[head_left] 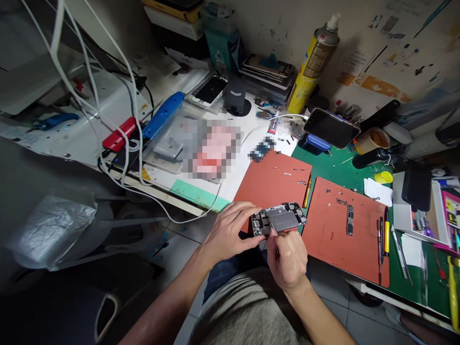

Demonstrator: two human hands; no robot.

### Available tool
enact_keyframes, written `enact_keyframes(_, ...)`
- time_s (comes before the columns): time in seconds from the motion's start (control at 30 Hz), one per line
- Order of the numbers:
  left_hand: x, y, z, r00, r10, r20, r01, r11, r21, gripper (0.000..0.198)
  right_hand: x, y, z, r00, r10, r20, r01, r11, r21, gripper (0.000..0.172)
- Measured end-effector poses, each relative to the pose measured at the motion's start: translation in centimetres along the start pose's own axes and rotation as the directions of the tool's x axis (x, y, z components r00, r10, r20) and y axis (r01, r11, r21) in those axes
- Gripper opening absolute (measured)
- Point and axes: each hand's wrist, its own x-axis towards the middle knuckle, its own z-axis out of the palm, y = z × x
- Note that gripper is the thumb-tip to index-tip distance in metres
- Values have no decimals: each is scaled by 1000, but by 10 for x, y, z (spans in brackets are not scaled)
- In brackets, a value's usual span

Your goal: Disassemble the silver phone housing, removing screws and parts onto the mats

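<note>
An opened phone housing (287,219), its metal inside facing up, is gripped at its left end by my left hand (230,230), thumb at the near edge and fingers at the far edge. My right hand (288,256) is closed around a small tool (273,227) whose ridged tip meets the inside of the housing near its lower edge. The fist hides most of that tool, so its kind is unclear. Beyond the housing, a gold screwdriver (307,190) lies on the left red mat (266,179). On the right red mat (323,225) rests an L-shaped phone logic board (349,219).
A phone (332,128) leans on a blue stand, with a yellow spray can (312,67) behind. Pens and metal tools (381,244) lie at the right. White cables (132,96) hang over the left side. The table's front edge runs close to my hands.
</note>
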Motion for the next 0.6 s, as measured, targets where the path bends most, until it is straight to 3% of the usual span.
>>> enact_keyframes(0.6,2,2,2,999,-2,-40,3,1000,8,55,-6,6,-4,999,18,36,-20,998,51,27)
